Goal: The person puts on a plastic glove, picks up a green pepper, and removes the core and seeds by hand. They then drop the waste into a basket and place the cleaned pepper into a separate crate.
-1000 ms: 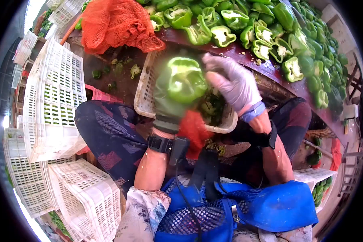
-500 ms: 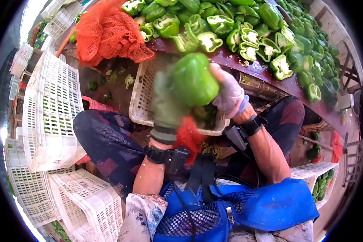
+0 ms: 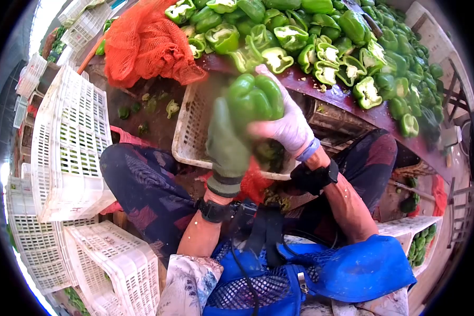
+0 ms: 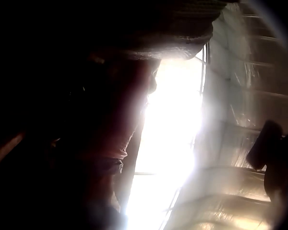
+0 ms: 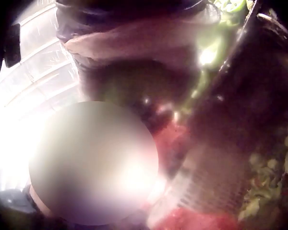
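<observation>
In the head view a green bell pepper [image 3: 258, 97] is up between both hands, its lobed end showing, over a white crate [image 3: 195, 118]. My right hand [image 3: 289, 124], in a thin pale glove, grips it from the right, thumb across the front and fingers behind. My left hand [image 3: 225, 139], in a grey-green glove, holds its left side; motion blurs those fingers. The left wrist view is mostly dark with strong glare. At the top of the right wrist view is a pale gloved hand [image 5: 134, 45], with the pepper hardly distinguishable.
Halved peppers [image 3: 326, 58] and whole ones heap on a dark red tabletop [image 3: 321, 92] ahead. Red netting [image 3: 147, 47] lies at the upper left. White crates [image 3: 71, 142] stand at the left, and another crate [image 3: 405, 229] holds green produce at the right.
A second ago the left hand held a pepper, its pale cut face showing, with the right hand apart. The right hand has since come onto a pepper, which now shows its lobed green end.
</observation>
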`<state>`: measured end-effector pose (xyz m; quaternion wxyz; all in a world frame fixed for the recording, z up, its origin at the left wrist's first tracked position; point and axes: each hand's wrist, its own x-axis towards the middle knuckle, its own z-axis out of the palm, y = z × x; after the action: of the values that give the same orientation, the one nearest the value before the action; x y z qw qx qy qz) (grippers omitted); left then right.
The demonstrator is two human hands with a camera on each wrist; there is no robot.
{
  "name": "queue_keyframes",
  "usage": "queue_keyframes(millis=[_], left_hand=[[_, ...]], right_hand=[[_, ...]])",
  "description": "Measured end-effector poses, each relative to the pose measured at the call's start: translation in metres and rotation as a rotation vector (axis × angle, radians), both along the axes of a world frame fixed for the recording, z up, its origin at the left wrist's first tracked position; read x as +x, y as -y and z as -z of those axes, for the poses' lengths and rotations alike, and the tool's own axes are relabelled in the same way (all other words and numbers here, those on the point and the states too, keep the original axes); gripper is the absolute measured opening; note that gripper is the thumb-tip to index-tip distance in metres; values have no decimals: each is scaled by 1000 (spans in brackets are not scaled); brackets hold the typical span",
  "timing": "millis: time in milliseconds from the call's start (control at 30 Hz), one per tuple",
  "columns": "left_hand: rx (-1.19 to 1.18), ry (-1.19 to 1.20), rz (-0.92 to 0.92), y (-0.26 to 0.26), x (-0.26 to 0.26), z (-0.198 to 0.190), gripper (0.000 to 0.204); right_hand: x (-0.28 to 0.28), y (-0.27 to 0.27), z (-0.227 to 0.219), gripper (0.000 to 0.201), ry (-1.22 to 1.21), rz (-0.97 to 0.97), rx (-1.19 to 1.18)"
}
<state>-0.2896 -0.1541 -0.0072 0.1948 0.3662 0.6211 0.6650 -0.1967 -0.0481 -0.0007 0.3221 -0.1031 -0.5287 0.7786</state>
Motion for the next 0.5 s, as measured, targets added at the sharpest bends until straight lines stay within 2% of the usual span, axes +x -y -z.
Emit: queue_keyframes(millis=[67, 100, 133, 200, 233, 267, 300, 367, 400, 433, 467, 500], left_hand=[[291, 671, 154, -5, -2, -12, 55], [356, 734, 76, -4, -15, -9, 53], [423, 789, -2, -2, -27, -8, 52], [353, 770, -34, -12, -25, -5, 57], [328, 730, -14, -19, -20, -3, 59], [307, 613, 91, -20, -16, 1, 64], [295, 492, 190, -21, -11, 6, 68], [362, 762, 56, -12, -29, 12, 68], [352, 744, 52, -13, -30, 14, 69], [342, 726, 47, -14, -30, 15, 71], [333, 708, 43, -15, -31, 16, 72], [329, 688, 152, -20, -23, 8, 73]], right_hand=[[3, -1, -16, 105, -105, 4, -107], [7, -5, -29, 103, -182, 46, -39], [15, 0, -56, 100, -276, 11, -112], [14, 7, -47, 95, -249, 123, 34], [4, 9, -25, 92, -135, 121, 259], [-3, 11, -5, 89, -14, 125, 486], [0, 14, -11, 88, 2, 121, 180], [8, 3, -35, 82, -105, 220, 152], [12, 2, -48, 80, -183, 270, 126], [8, 1, -47, 79, -206, 358, 170], [3, 11, -35, 80, -186, 255, 200], [1, 18, -21, 79, -60, 236, 378]])
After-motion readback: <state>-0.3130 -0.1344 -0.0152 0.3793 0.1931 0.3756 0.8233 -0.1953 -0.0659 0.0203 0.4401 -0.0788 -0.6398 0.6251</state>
